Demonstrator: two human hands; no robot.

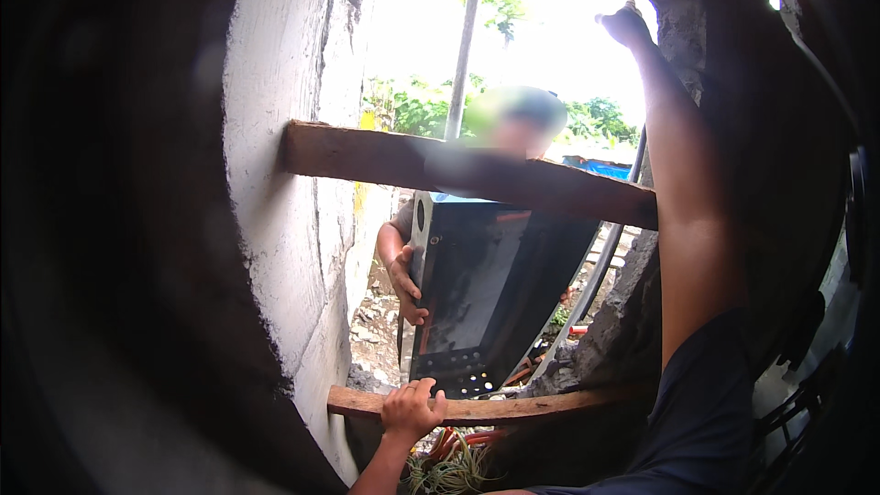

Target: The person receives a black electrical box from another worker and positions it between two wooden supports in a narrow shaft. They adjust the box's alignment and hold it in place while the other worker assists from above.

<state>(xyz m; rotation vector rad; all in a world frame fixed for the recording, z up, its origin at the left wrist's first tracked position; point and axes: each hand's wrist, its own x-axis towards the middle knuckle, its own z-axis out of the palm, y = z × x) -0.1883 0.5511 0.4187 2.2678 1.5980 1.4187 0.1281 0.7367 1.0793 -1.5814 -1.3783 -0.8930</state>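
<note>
Dark glossy cabinet (486, 284) behind lower plank (541, 406)'s top edge; likely heavy, rigid, slippery: hold bottom corners | left hand (411, 411) grips plank near left end | co-worker's hand (406, 286) on cabinet's left edge | right hand (628, 27) raised, cannot tell its grip

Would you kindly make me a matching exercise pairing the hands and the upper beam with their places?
Column one:
1. Left hand
2. Right hand
3. Co-worker's hand
4. Upper beam

Column two:
A. Raised high at the picture's upper right
B. Spanning the view above the lower plank
C. Resting on the lower plank
D. Against the left side of the dark box

Pairs: 1-C, 2-A, 3-D, 4-B
</note>
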